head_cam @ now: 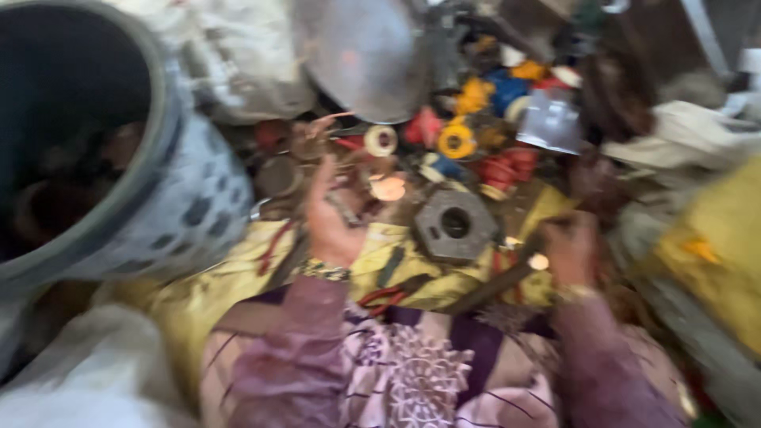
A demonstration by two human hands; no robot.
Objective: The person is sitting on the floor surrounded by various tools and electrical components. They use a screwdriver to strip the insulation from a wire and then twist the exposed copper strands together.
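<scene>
Purple patterned cloth [412, 372] covers the lap; the left hand [333, 222] pinches a small stiff metal piece [345, 208], the right hand [569, 250] clenches a heavy-looking hammer handle [499, 281] beside a metal block [453, 225].

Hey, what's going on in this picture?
A person sits over a heap of scrap parts on yellow cloth. The left hand reaches into small metal pieces beside a grey hexagonal block. The right hand grips a dark rod-like tool. A big dark tub stands at left. The picture is blurred.
</scene>
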